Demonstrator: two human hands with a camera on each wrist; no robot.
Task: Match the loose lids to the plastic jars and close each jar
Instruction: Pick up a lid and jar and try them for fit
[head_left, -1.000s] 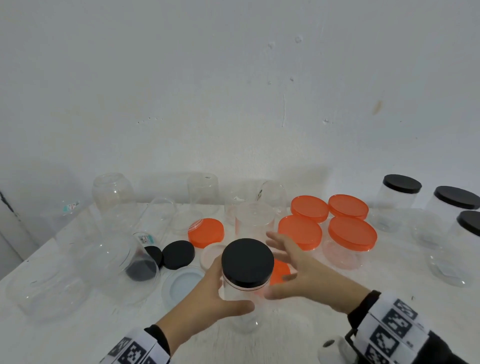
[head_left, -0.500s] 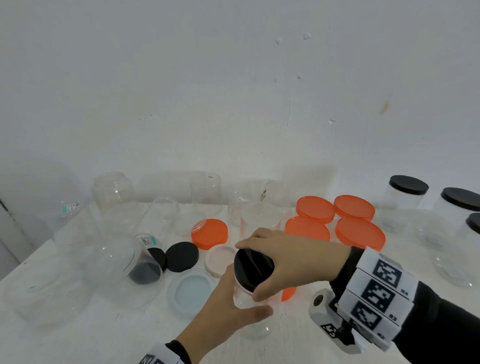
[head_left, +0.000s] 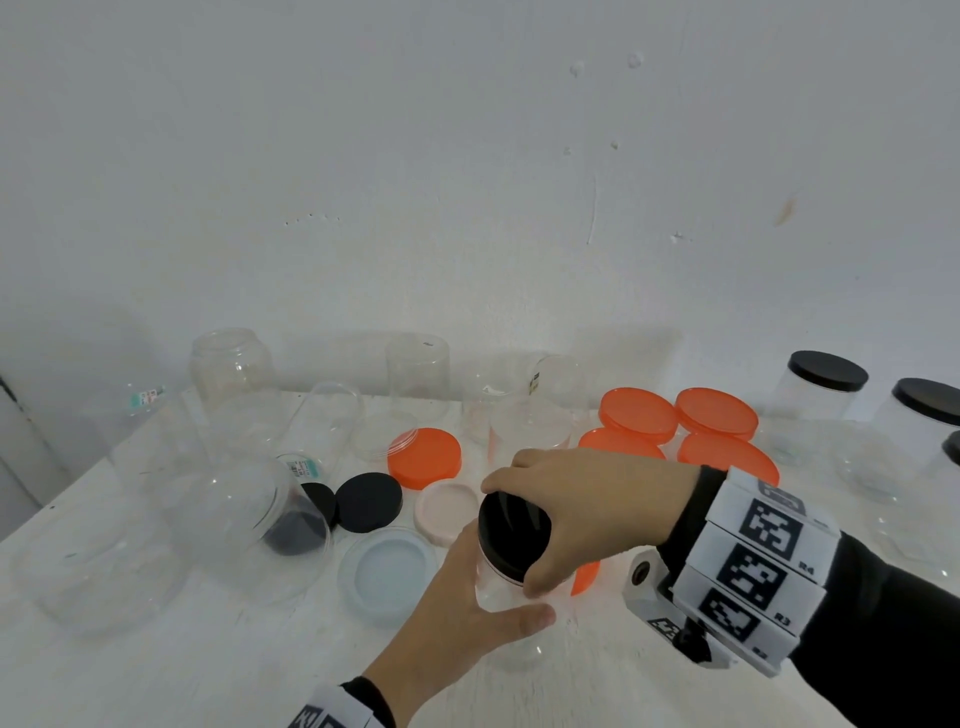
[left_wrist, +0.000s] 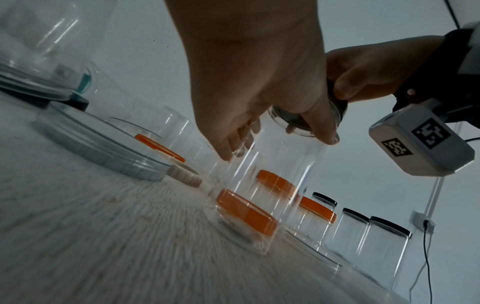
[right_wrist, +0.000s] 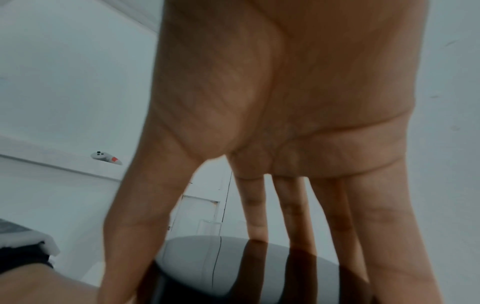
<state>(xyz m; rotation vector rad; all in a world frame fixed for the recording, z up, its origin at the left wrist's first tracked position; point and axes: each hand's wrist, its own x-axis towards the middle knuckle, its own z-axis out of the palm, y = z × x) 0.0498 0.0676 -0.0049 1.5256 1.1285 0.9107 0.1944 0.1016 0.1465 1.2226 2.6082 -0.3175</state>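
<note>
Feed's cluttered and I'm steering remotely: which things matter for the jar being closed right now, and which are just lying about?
In the job:
left hand gripping the clear jar
right hand gripping its black lid

Lying about:
loose black lid
pink lid
loose orange lid
capped black-lidded jars

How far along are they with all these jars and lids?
Done: three black-lidded jars and four orange-lidded ones stand closed on the right. In hand: the left hand holds a clear jar while the right hand grips the black lid on top. Left: open jars on the left, plus loose orange, black, pink and clear lids.
</note>
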